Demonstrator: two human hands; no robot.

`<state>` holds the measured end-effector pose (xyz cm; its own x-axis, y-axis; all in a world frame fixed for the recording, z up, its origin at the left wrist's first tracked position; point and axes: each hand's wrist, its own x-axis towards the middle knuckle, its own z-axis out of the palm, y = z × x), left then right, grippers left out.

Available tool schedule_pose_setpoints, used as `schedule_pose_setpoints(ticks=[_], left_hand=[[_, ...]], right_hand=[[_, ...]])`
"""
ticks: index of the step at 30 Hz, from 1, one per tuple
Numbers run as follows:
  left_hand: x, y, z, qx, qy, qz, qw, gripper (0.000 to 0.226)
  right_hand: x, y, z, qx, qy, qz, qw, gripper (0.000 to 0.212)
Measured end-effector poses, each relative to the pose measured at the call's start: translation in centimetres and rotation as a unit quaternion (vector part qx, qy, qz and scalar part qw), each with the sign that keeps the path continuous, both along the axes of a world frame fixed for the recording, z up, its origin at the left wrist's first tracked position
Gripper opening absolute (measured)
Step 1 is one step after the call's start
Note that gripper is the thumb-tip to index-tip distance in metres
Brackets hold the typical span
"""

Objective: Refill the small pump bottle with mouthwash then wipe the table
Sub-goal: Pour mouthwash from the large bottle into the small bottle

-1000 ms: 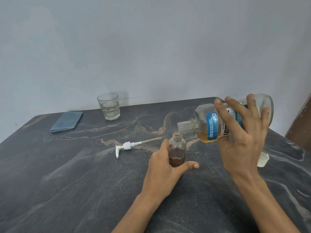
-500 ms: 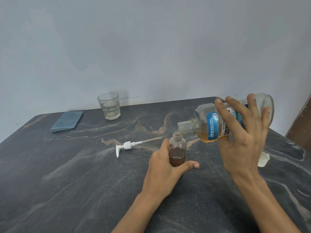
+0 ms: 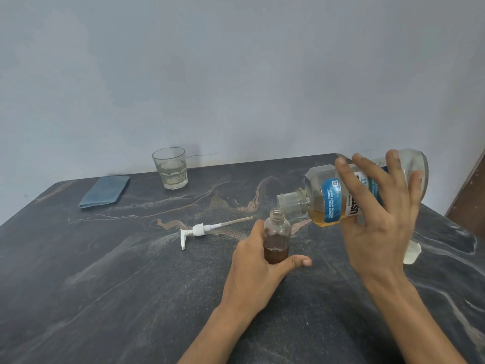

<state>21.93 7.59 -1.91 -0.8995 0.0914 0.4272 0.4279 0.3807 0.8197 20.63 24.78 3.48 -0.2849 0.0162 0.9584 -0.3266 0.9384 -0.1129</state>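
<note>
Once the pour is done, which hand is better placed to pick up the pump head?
Probably the left hand: it holds the small bottle, and the pump head lies just left of it. The right hand grips the mouthwash bottle, farther away.

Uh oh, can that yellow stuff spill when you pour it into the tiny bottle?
Yes, it might. The big bottle has a wide mouth and the small bottle a narrow neck, so mouthwash could run down onto the table. The left hand holds the small bottle only low down, so a bump from the spout could tip it. The right hand has its fingers spread, so its grip on the big bottle looks loose and could slip.
</note>
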Motion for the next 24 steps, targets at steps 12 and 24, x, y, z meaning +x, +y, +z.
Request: schedule_pose_setpoints(ticks=[12,24], left_hand=[[0.04,0.0,-0.05,0.006,-0.006,-0.002,1.0,0.062],[-0.08,0.0,-0.13,0.006,-0.001,0.001,1.0,0.062]], right_hand=[[0.24,-0.34,0.13,0.014,-0.006,-0.01,1.0,0.077],[0.21,-0.23,0.1,0.006,-0.001,-0.012,1.0,0.077]])
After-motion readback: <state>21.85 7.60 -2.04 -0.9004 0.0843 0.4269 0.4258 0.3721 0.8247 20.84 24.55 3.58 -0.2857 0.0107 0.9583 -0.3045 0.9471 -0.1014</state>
